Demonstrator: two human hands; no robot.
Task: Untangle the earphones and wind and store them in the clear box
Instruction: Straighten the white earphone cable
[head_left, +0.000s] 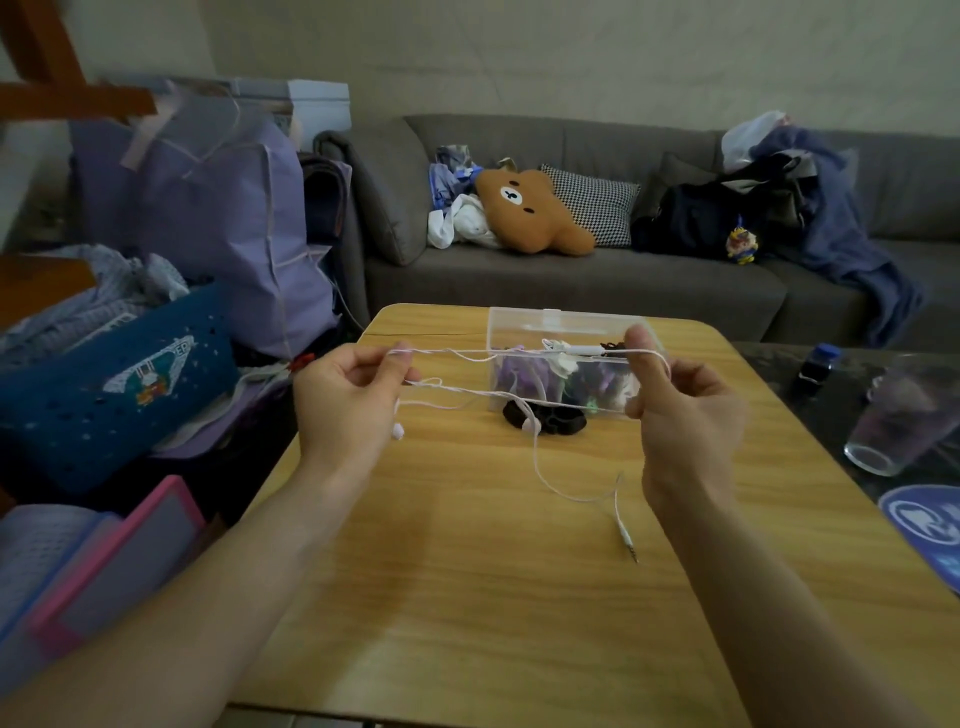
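White wired earphones (467, 354) are stretched between both hands above the wooden table (467, 571). My left hand (348, 400) pinches the cord at the left, and an earbud hangs just below it. My right hand (675, 400) pinches the cord at the right, in front of the clear box (519, 325). A loose length of cord droops onto the table and ends in the jack plug (627, 543). The clear box stands at the table's far side and holds purple, white and dark small items. Its lid stands open.
A black hair tie (550, 420) lies just in front of the box. To the right are a drinking glass (893, 415), a small bottle (818, 364) and a blue round mat (930, 514). Bags and cushions crowd the left side; a grey sofa (571, 280) lies behind.
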